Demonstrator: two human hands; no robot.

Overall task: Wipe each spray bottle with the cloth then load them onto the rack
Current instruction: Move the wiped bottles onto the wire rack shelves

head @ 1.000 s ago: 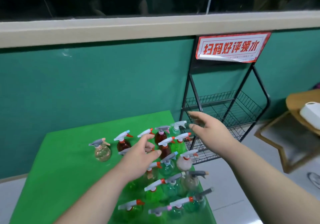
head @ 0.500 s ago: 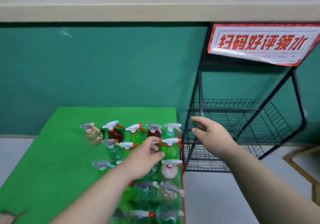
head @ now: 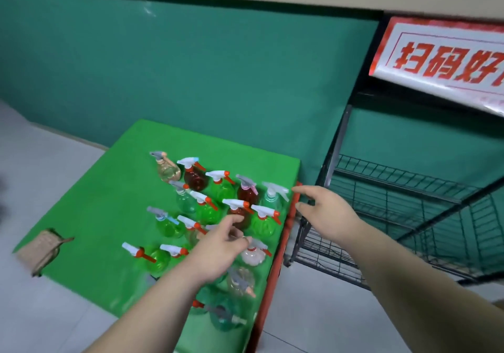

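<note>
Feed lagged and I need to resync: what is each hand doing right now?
Left hand: open, holding nothing, over the plastic trigger spray bottles.
Right hand: open, holding nothing.

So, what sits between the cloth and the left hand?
Head view: from the cloth, bare green table, then two green spray bottles close to the left hand.

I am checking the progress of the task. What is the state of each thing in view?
spray bottles: grouped on the green table, none held.
cloth: lying at the table's left corner, untouched.
rack: beside the table, no bottles visible on it.
left hand: open above the bottles, holding nothing.
right hand: open near the rack, holding nothing.
</note>
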